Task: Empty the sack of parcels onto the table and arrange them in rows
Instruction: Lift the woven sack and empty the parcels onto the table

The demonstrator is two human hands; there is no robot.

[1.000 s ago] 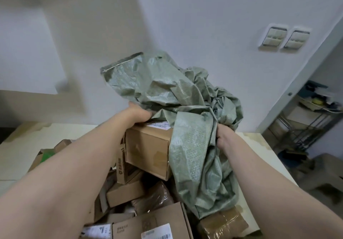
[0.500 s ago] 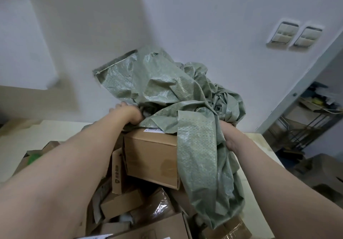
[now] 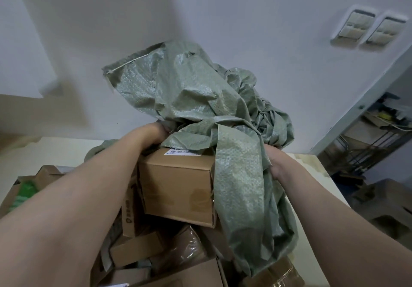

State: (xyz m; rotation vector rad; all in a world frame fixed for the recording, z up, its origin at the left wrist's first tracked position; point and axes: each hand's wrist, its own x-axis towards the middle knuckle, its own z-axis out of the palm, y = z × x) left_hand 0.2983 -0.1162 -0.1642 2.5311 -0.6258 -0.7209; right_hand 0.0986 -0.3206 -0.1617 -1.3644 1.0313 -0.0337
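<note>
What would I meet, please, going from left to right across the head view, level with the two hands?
Open cardboard box with green inside → left hand → brown cardboard box with a white label → hanging fold of the green woven sack → right hand → pale table → metal shelving rack.

text=none legible | top box (image 3: 176, 188): white barcode label (image 3: 181, 152) on its upper face, print too small to read | narrow box (image 3: 129, 213) at its 8 o'clock: dark printed marks, unreadable
</note>
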